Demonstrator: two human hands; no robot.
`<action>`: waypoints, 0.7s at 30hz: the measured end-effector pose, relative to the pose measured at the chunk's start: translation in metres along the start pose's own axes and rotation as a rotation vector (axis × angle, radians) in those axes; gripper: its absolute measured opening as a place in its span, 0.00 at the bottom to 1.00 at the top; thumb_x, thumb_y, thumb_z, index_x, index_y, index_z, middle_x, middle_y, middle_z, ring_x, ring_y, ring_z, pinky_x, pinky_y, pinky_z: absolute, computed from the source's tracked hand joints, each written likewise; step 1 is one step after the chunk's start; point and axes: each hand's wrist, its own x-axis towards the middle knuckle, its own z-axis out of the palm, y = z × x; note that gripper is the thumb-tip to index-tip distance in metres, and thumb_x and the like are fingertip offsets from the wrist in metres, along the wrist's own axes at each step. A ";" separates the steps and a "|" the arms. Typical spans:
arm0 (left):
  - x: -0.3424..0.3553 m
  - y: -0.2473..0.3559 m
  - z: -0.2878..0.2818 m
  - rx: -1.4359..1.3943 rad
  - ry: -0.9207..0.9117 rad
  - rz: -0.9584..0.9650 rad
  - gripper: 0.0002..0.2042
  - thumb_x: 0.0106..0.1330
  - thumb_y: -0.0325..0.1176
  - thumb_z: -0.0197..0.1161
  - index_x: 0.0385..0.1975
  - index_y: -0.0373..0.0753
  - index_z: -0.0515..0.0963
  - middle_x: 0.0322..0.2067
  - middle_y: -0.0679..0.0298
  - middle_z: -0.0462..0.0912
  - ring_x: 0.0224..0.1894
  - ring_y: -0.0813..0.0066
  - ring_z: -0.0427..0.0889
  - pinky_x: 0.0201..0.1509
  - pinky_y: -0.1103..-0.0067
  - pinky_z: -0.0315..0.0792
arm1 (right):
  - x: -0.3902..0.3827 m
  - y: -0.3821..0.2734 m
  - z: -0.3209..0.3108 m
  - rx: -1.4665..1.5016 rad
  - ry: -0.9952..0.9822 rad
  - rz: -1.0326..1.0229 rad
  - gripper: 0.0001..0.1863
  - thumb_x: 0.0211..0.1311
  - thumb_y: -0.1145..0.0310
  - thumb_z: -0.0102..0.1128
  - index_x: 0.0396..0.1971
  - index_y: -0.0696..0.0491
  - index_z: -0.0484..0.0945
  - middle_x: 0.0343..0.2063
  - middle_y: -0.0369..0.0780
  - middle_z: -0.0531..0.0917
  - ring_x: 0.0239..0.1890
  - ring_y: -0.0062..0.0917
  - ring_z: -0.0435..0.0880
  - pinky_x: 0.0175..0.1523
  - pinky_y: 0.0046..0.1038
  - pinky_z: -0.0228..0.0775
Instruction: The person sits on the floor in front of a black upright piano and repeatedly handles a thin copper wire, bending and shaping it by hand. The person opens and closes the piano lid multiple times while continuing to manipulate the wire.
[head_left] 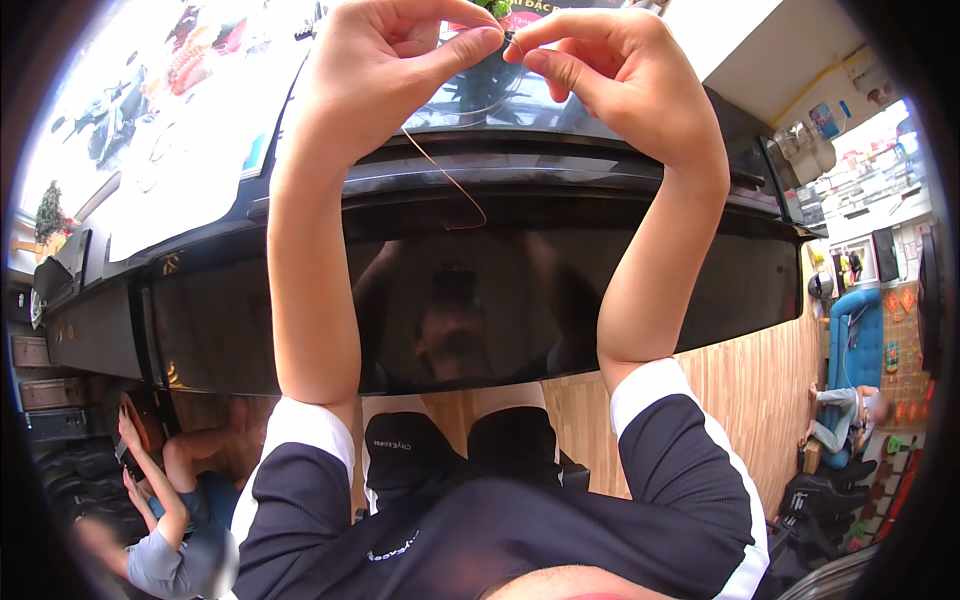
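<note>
Thin wire (441,169) slants down rightward from beneath my nearer left hand (368,85); this and my right hand (640,90) pinch nearly closed, on what I can't tell.

The thin, curved, copper-coloured wire (446,174) looks like smooth metal with a slight shine. The broad black panel (230,325) is polished to a mirror-like gloss. At far left, the large white sheet (185,195) looks papery. Right, the pale-brown plank floor (740,395) appears wooden; near, the black-and-white shirt (670,455) is matt, textured cloth.
</note>
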 end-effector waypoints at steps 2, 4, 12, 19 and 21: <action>0.000 -0.002 0.002 -0.009 0.012 0.049 0.11 0.63 0.40 0.71 0.41 0.44 0.86 0.14 0.75 0.69 0.18 0.91 0.67 0.24 0.89 0.62 | 0.000 -0.001 0.003 0.018 0.014 -0.021 0.06 0.61 0.81 0.61 0.36 0.60 0.85 0.21 0.34 0.80 0.19 0.11 0.69 0.23 0.17 0.60; 0.001 0.002 0.000 0.029 -0.015 0.043 0.10 0.63 0.40 0.70 0.41 0.45 0.86 0.13 0.75 0.70 0.18 0.90 0.66 0.22 0.89 0.60 | -0.001 0.000 0.002 0.028 0.015 -0.030 0.06 0.61 0.81 0.61 0.36 0.61 0.85 0.20 0.34 0.80 0.18 0.10 0.68 0.22 0.17 0.59; 0.001 0.001 0.000 0.032 0.014 0.104 0.09 0.64 0.39 0.69 0.42 0.46 0.86 0.17 0.73 0.73 0.20 0.89 0.67 0.23 0.89 0.60 | 0.000 -0.005 0.002 -0.005 0.165 0.074 0.04 0.62 0.80 0.60 0.33 0.62 0.84 0.19 0.33 0.80 0.19 0.11 0.73 0.23 0.16 0.62; 0.001 0.003 -0.009 -0.089 -0.104 0.040 0.10 0.66 0.41 0.66 0.43 0.46 0.86 0.20 0.70 0.76 0.24 0.87 0.73 0.27 0.88 0.66 | -0.009 0.013 -0.022 -0.077 0.269 0.019 0.04 0.63 0.80 0.59 0.32 0.62 0.83 0.17 0.32 0.79 0.19 0.12 0.73 0.24 0.16 0.63; 0.001 0.005 -0.011 -0.080 -0.072 0.019 0.11 0.66 0.40 0.67 0.44 0.45 0.85 0.22 0.68 0.78 0.25 0.85 0.75 0.28 0.87 0.69 | -0.010 0.014 -0.026 -0.073 0.301 0.026 0.04 0.63 0.79 0.59 0.32 0.61 0.83 0.18 0.32 0.79 0.19 0.12 0.74 0.24 0.16 0.64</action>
